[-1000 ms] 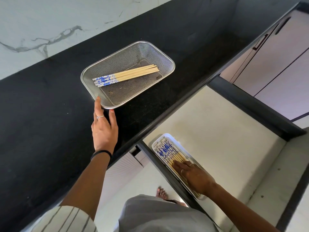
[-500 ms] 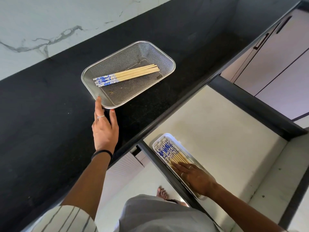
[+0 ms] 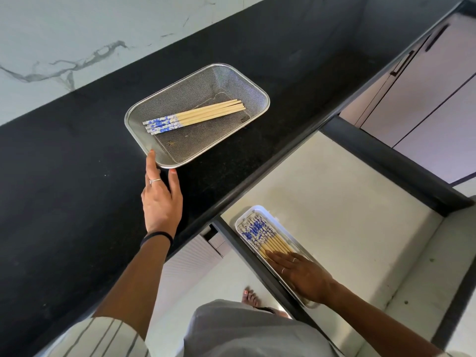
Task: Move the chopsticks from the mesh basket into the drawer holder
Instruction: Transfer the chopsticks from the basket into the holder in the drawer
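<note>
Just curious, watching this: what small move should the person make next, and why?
Probably lift the right hand off the drawer holder and reach up to the mesh basket, since a few chopsticks remain there while the left hand steadies its rim.

The plain ends of the chopsticks in the drawer holder (image 3: 277,243) are covered by the right hand (image 3: 305,278), the holder's near end is hidden too, and the drawer (image 3: 360,228) gets cut off at the bottom edge.

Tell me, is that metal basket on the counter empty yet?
Not empty. A small bundle of chopsticks lies inside the basket.
</note>
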Tool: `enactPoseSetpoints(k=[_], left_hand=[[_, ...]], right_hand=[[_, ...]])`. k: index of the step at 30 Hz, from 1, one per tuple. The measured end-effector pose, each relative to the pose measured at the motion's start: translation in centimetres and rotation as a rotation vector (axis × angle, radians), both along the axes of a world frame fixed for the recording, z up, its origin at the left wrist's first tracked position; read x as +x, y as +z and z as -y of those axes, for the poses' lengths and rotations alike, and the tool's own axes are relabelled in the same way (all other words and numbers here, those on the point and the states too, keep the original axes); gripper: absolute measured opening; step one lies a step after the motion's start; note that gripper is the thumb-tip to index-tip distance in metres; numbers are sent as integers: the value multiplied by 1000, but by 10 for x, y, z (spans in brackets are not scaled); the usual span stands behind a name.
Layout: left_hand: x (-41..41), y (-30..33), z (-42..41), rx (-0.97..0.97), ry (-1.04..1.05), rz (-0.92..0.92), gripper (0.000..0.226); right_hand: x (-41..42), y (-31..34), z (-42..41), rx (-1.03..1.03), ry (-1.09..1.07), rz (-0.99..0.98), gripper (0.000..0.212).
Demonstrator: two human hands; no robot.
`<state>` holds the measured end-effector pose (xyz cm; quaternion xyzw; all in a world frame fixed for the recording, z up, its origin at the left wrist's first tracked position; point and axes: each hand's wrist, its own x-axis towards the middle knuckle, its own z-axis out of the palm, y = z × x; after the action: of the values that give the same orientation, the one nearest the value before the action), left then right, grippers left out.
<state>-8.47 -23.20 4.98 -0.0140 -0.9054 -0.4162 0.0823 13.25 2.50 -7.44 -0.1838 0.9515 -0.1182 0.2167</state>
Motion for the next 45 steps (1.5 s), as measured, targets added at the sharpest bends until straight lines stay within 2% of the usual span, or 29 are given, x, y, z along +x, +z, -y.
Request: enactPoseSetpoints(k=[7,25,28,34,41,45], left_hand=[[0,0,0,-6,2,0,54],[-1,0,0,3,4,1,54],[0,0,-1,0,4,2,54],[0,0,-1,-1,6,3,53],[0,0,0,3,5,14,53],[0,0,0,7,-4,0,53]], right_hand=[[-4,-7,3,9,-6,66,67],[-7,-8,8,2,-30,34,59],[-7,-9,6,-36,-58,34,64],[-5,0,4,-78,-104,117,62],[-7,11,14,-329,-314,214,69],[-11,7,19,-371,-321,182,66]])
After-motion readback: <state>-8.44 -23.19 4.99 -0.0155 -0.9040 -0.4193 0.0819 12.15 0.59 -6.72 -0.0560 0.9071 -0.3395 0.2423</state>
